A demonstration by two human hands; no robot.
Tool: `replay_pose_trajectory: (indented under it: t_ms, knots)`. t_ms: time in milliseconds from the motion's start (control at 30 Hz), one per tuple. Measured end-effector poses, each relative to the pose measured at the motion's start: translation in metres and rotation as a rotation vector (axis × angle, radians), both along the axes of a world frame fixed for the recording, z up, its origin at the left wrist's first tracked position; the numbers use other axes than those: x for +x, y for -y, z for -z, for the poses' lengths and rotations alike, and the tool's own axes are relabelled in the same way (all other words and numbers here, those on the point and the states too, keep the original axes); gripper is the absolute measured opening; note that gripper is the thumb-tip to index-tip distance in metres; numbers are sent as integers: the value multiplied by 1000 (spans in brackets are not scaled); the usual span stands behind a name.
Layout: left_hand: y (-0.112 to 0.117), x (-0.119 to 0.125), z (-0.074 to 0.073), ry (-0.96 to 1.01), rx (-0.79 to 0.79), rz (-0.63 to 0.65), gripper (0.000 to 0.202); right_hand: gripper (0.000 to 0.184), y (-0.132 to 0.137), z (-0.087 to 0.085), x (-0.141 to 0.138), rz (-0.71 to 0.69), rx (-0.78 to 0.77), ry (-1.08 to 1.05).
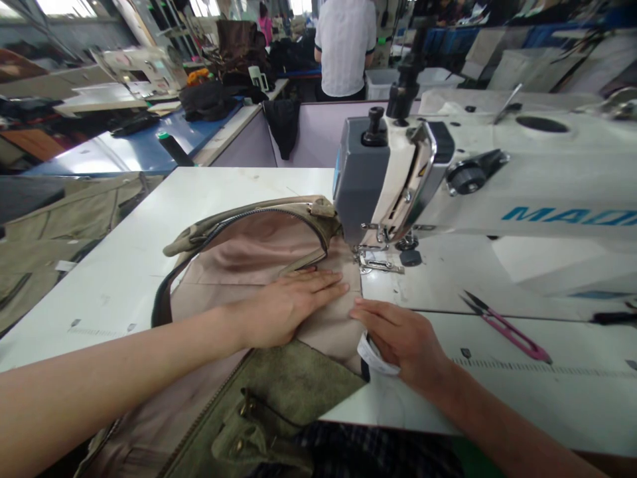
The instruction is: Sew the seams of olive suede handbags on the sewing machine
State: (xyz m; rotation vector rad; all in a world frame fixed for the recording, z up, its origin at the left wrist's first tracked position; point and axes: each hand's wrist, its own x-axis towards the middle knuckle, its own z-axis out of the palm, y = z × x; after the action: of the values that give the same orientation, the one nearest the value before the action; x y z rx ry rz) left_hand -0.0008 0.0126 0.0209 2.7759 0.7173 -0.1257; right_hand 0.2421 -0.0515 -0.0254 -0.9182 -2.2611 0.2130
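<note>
An olive canvas bag piece (pixel 303 382) with pinkish-beige lining (pixel 223 259) and a dark curved zipper lies on the white sewing table. My left hand (pixel 293 302) rests flat on the lining, its fingers stretched toward the needle area. At the lining's right edge, my right hand (pixel 405 335) is closed with thumb and fingers pinching the fabric. A white strip (pixel 375 355) shows under the right palm. The edge of the lining runs up to the presser foot (pixel 365 255) of the sewing machine (pixel 497 179).
Pink-handled thread snips (pixel 517 335) lie right of my right hand. A dark thread cone (pixel 174 149) leans beyond the table's left corner. More olive fabric pieces (pixel 34 252) are at left. A person in a white shirt (pixel 346 46) stands with their back turned.
</note>
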Motion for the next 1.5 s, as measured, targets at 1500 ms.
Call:
replay_pose_trajectory:
  t_ms: [1500]
  knots:
    - [132, 7, 8, 227, 192, -112, 36, 33, 43, -20, -17, -108, -256, 43]
